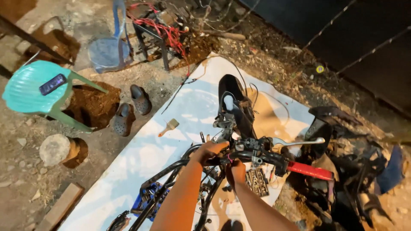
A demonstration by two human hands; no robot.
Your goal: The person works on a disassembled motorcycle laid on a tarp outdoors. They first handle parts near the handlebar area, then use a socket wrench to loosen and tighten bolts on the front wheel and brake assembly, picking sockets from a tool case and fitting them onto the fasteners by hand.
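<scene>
Both forearms enter from the near edge and meet at the centre of a stripped motorcycle frame (171, 188). The left hand (208, 150) rests on top of the handlebar (261, 156) near its clamp, fingers curled over the bar and closed around it. The right hand (236, 170) sits just below and to the right of the left, under the bar; its fingers are bent inward toward the bar's underside, but whether they grip a part there cannot be told (the fingertips are hidden behind the bar).

The bar runs right from the hands to a red grip (310, 171), with a silver lever (299, 141) above it. A socket tray (257, 181) lies on the ground just beyond the right hand. A blue tool case (145, 201) sits under the frame, near left.

All of this stands on a white tarp (141, 149). A brush (168, 127) lies on the tarp, well apart from the hands to the far left. Past the tarp's left edge sit two grey clogs (132, 109). Farther left, a teal chair (36, 92) carries a phone (52, 84). At the far end stand a blue chair (111, 47) and a stand with red wires (165, 28).
</scene>
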